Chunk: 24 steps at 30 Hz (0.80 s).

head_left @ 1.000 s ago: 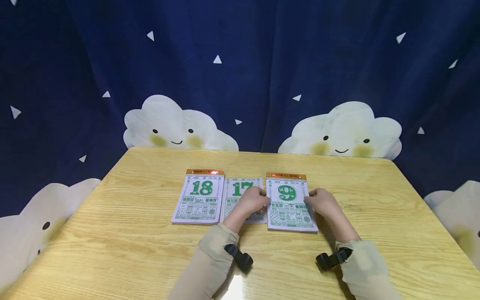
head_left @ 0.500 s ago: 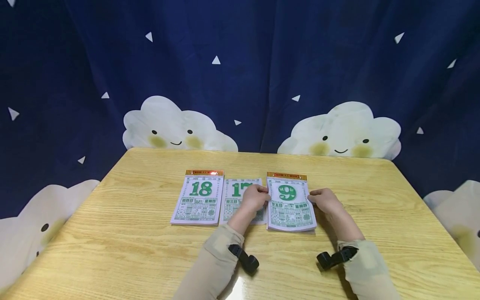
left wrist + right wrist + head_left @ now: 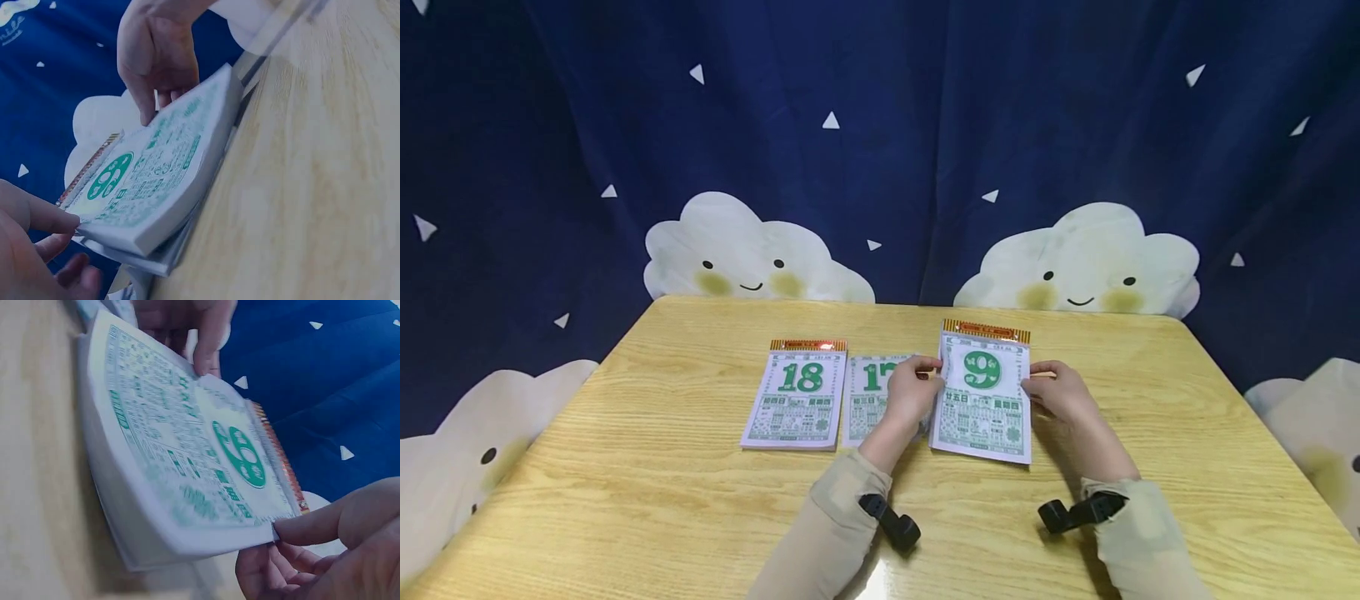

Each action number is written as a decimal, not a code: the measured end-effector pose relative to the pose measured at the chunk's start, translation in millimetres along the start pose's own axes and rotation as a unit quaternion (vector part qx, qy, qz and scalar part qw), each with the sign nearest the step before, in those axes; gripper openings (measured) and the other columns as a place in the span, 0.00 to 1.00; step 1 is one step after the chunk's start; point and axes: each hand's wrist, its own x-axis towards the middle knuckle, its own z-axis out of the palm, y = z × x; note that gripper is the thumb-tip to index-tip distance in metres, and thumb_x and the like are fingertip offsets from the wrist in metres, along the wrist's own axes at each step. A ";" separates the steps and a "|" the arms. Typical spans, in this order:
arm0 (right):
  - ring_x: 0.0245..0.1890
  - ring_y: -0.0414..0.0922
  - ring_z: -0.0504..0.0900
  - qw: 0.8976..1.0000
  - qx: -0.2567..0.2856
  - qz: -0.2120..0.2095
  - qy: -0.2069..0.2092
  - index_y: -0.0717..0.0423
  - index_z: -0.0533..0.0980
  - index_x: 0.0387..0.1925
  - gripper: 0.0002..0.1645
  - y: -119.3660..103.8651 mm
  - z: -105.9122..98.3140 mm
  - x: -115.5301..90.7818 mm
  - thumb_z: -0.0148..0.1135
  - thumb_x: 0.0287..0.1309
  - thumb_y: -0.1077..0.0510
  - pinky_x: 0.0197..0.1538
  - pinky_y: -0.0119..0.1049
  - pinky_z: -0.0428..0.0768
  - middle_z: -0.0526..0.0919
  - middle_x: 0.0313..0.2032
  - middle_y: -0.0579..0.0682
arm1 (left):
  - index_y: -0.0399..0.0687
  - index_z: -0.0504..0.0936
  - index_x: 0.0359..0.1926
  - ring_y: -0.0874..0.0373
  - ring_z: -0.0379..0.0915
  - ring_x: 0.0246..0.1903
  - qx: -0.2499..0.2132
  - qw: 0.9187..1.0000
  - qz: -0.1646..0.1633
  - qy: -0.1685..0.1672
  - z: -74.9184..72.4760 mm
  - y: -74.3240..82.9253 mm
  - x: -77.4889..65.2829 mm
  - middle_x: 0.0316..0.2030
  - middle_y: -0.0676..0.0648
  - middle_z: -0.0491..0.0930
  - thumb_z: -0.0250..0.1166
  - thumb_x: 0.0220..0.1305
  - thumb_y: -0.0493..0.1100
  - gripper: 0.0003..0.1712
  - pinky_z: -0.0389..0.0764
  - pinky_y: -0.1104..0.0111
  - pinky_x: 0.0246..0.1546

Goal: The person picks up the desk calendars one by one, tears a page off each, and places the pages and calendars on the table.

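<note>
A thick tear-off calendar (image 3: 983,400) with a green 9 and a red-and-gold header strip is gripped at both side edges. My left hand (image 3: 913,390) pinches its left edge, thumb on the front and fingers behind. On the opposite edge my right hand (image 3: 1063,392) does the same, as the right wrist view shows with the thumb on the printed face (image 3: 234,456). The pad's top is tilted up, while its lower edge stays close over the table. Left of it lies a loose calendar sheet (image 3: 867,408) with a green 17, partly hidden behind my left hand.
Farther left a second tear-off calendar (image 3: 797,400) showing 18 lies flat, close to the loose sheet. All this is on a wooden table (image 3: 647,467). Behind the far edge hangs a dark blue curtain (image 3: 880,150) with white clouds and triangles.
The calendar with the 9 has gone from lying flat to raised at its header end, shifting slightly right. Both hands rose with it; the other calendar and the loose sheet stayed put.
</note>
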 end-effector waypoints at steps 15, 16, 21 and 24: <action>0.29 0.32 0.78 0.988 0.135 -0.072 -0.035 0.75 0.53 0.62 0.30 -40.3 -11.1 -33.9 0.47 0.63 0.63 0.34 0.24 0.78 0.75 0.32 0.42 | 0.39 0.69 0.59 0.61 0.73 0.40 -0.221 0.962 0.050 -0.152 -37.6 13.9 0.6 0.47 0.44 0.73 0.57 0.61 0.36 0.24 0.75 0.66 0.47; 0.29 0.32 0.78 0.985 0.147 -0.077 -0.043 0.76 0.52 0.62 0.30 -42.8 -8.9 -35.9 0.47 0.63 0.63 0.34 0.24 0.78 0.76 0.31 0.41 | 0.40 0.67 0.61 0.62 0.73 0.40 -0.241 0.953 0.053 -0.177 -41.5 12.5 1.0 0.48 0.46 0.73 0.56 0.63 0.36 0.25 0.75 0.68 0.45; 0.31 0.33 0.78 0.976 0.191 -0.090 -0.060 0.77 0.53 0.60 0.30 -54.3 4.0 -43.9 0.48 0.62 0.66 0.36 0.24 0.78 0.77 0.30 0.40 | 0.49 0.58 0.67 0.63 0.75 0.42 -0.339 0.898 0.043 -0.277 -57.5 5.8 0.2 0.49 0.50 0.73 0.45 0.70 0.43 0.25 0.77 0.72 0.41; 0.33 0.32 0.78 0.979 0.175 -0.093 -0.036 0.75 0.56 0.59 0.28 -58.9 11.2 -46.6 0.50 0.61 0.64 0.39 0.25 0.78 0.77 0.33 0.43 | 0.52 0.53 0.69 0.62 0.75 0.46 -0.377 0.877 0.035 -0.297 -62.5 4.1 -1.3 0.51 0.51 0.73 0.39 0.72 0.44 0.26 0.76 0.72 0.46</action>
